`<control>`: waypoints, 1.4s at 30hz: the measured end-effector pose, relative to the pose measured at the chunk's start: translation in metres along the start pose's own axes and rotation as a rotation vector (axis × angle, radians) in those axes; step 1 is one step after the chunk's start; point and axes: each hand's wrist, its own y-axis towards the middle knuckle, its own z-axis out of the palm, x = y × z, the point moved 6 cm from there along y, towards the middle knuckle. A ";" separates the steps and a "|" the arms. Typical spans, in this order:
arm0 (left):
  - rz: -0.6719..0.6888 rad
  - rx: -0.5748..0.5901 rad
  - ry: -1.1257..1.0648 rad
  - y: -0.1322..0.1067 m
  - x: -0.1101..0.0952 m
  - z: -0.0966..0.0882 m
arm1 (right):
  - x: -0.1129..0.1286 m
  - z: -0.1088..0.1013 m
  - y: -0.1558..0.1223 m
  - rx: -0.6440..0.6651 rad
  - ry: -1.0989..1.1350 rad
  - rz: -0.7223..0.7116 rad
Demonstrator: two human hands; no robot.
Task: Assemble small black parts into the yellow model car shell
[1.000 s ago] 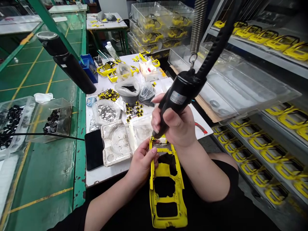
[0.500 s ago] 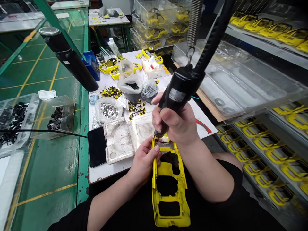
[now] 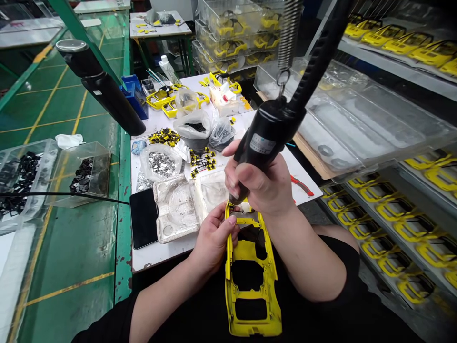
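Note:
My right hand [image 3: 255, 183] is shut around a black rotary grinder [image 3: 273, 131], which hangs by a ribbed black cable from a steel spring. The grinder's tip touches the top end of a long yellow plastic frame [image 3: 252, 290] with several rectangular openings. My left hand [image 3: 214, 243] grips that frame's upper left side, with the thumb resting on its edge. The frame's far end is partly hidden by the grinder tip and my fingers, and its lower end reaches over my dark top.
A white bench [image 3: 160, 267] holds a black phone [image 3: 144, 218], a white foam mould [image 3: 174, 209], bags of small parts and yellow frames. Clear plastic trays [image 3: 357, 114] and shelves of yellow frames stand right. A black cylinder [image 3: 107, 90] hangs left.
The view has shifted slightly, so the bench sits a little lower and further right. My hands stay on the grinder and frame, and the grinder tip remains at the frame's top end.

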 end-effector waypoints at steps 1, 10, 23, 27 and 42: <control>-0.002 0.001 -0.002 0.000 0.000 0.000 | 0.000 0.000 0.000 0.011 0.006 -0.008; 0.000 -0.004 0.002 0.000 -0.002 0.001 | 0.000 0.000 -0.001 0.014 0.000 0.011; 0.015 0.007 0.005 0.000 -0.002 0.002 | -0.002 0.000 0.000 0.008 -0.013 0.039; 0.015 0.013 -0.001 0.000 -0.002 0.001 | -0.002 0.002 0.000 0.031 -0.012 0.040; 0.011 -0.007 -0.022 0.002 0.003 -0.001 | 0.004 -0.002 -0.008 -0.073 -0.061 0.026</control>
